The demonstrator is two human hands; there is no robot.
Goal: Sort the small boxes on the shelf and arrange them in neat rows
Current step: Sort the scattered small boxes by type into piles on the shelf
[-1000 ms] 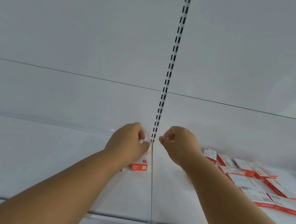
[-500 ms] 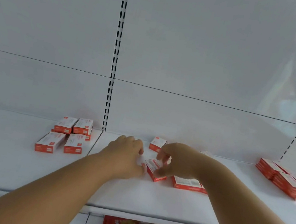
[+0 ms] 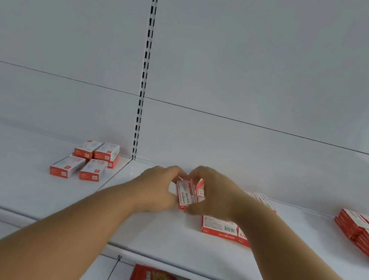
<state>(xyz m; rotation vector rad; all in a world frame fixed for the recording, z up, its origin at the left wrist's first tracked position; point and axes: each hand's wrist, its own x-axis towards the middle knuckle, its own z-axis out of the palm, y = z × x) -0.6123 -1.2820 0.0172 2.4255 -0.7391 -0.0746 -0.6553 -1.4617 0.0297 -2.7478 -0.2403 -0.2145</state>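
Holding one small box point(image 3: 185, 194) above the shelf point(image 3: 163, 238): your left hand point(image 3: 158, 189) and right hand point(image 3: 215, 197), fingers pinching it.

White shelf point(image 3: 163, 238), two bays split by a slotted upright point(image 3: 145, 61). Left bay: four red-and-white boxes point(image 3: 86, 160) in two rows. Right bay: flat boxes point(image 3: 220, 226) near the front, stacked boxes point(image 3: 367, 231) far right

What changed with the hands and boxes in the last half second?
Both hands closed in: the left hand and right hand now grip a box between them, tilted up off the shelf. The four-box group at left stayed put.
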